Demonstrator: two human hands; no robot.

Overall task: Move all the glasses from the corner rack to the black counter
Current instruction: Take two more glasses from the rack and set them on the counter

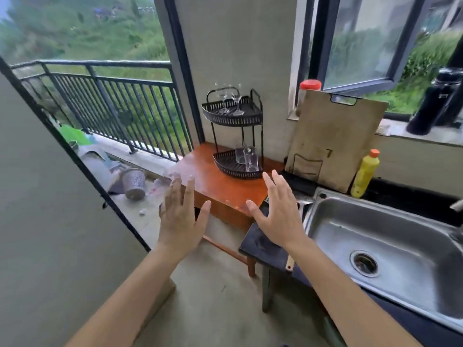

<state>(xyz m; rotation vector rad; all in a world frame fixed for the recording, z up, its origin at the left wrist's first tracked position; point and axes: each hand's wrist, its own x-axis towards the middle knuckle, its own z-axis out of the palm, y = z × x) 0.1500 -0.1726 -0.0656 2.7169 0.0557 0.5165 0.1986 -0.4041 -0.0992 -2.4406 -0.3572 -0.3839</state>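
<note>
Hands: left hand (pixel 181 216) and right hand (pixel 276 216) both spread, empty.
Rack: corner rack (pixel 235 120) holds all glasses.
Advice: take stemmed glass (pixel 236 102) by stem, slowly.

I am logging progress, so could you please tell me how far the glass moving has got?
Nothing looks done: no glass shows on the black counter. Both the left hand and right hand are open and empty. Stemmed glasses on the corner rack top tier and tumblers below remain.
</note>
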